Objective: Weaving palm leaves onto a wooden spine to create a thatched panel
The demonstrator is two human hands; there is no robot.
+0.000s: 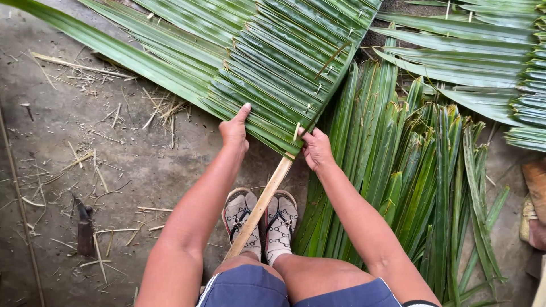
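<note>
Pressing ribbed green leaf panel (pixel 273 68): left hand (pixel 235 129), right hand (pixel 316 149).

I count two hands, the left hand (pixel 234 129) and the right hand (pixel 317 149), both on one stitched leaf panel (pixel 273 62). One wooden stick (pixel 263 206) runs down from it. I see two feet in two sandals, left (pixel 239 216) and right (pixel 282 219). One loose pile of leaves (pixel 415 176) lies beside; its leaves are too many and overlapped to count. A second panel (pixel 489 57) shows at the top edge.
</note>
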